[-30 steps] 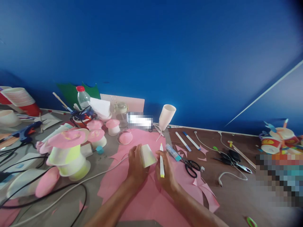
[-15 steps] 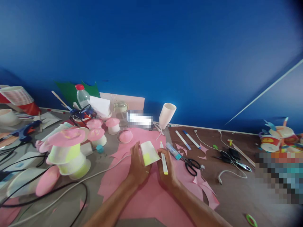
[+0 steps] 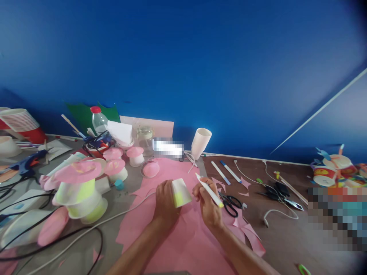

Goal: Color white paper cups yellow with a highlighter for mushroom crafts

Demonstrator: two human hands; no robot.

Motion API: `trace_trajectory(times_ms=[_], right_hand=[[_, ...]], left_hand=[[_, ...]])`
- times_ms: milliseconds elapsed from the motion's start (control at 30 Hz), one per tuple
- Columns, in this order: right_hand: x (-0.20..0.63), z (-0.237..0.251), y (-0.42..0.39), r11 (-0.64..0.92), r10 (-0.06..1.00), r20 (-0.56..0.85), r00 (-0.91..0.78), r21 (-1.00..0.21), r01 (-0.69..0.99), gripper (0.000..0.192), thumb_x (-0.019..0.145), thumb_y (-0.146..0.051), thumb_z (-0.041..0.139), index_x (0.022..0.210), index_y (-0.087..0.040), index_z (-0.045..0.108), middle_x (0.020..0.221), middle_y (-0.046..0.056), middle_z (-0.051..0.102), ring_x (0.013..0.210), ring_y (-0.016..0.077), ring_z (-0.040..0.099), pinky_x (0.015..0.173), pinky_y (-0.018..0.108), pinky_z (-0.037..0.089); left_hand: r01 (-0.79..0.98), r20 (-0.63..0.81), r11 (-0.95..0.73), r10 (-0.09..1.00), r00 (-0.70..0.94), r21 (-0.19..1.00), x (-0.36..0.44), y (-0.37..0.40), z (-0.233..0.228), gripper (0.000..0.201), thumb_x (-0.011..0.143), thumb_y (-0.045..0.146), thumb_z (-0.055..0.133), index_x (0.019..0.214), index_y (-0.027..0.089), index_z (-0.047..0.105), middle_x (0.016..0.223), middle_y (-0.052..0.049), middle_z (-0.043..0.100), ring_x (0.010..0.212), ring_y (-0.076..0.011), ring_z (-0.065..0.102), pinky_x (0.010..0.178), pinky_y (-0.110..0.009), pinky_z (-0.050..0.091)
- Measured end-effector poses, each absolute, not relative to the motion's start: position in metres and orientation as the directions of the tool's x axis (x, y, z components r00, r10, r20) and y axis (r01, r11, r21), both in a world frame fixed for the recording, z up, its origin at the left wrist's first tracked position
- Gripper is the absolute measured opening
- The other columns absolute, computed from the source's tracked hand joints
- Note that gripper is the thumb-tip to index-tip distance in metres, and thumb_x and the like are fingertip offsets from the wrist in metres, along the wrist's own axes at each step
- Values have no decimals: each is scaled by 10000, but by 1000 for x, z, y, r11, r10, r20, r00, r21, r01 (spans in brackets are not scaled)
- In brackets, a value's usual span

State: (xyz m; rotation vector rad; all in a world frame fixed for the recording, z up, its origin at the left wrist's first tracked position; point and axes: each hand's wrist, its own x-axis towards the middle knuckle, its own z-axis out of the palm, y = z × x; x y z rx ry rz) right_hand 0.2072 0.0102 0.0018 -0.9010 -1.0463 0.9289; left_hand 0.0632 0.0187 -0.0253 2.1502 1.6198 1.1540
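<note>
Here the small paper cup [image 3: 180,192] is gripped on its side in the left hand [image 3: 165,198], over the pink sheet [image 3: 183,236] that covers the middle of the tabletop [image 3: 286,229] toward its near edge. The cup's long axis runs slantwise, with the closed base turned up and away toward the far edge and the wider mouth lying lower and toward the right hand; a patch of yellow is seen on the lower part of its wall. The white marker [image 3: 209,190] is pinched in the right hand [image 3: 209,204], with its yellow end pointing down and to the right and its other end raised up and to the left, toward the cup. The two hands are held close side by side, the marker just beside the cup but apart from it, so the cup is reached by the right hand across only a narrow gap to its left. A pair of black scissors [image 3: 231,202] is lying just beyond the right hand toward the right edge, and pink-capped cup figures [image 3: 80,183] are standing toward the left edge.
</note>
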Motion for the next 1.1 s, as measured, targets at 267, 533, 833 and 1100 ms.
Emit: trace_trajectory(times_ms=[267,533,833,1100], right_hand=[[197,3,3,309,909,259,327,-945,-109,394,880,-570,562,771,-194,604,513,-61,415,464,105,348,455,247,304],[194,-1,5,311,901,269,341,-947,-74,381,897,-558,543,757,-206,590,528,-56,445,473,109,374,459,242,341],[194,-2,5,316,893,295,339,-949,-9,353,909,-521,540,756,-206,587,537,-53,450,473,113,374,454,247,332],[197,0,5,303,900,314,304,-949,82,350,908,-501,552,724,-205,584,538,-50,452,485,116,387,470,256,335]], left_hand=[[789,542,-431,827,152,438,63,23,-35,335,788,158,555,1119,166,503,1056,-144,617,977,-309,568,844,-477,478],[771,487,-405,862,141,492,65,21,-28,314,785,160,565,1096,186,536,1041,-130,613,975,-317,561,847,-476,463],[785,491,-413,856,162,462,64,21,-30,296,802,178,547,1097,164,538,1044,-146,619,978,-326,559,855,-482,462],[798,536,-434,827,169,418,64,22,-30,267,802,178,537,1067,143,540,1008,-139,631,920,-298,572,814,-456,482]])
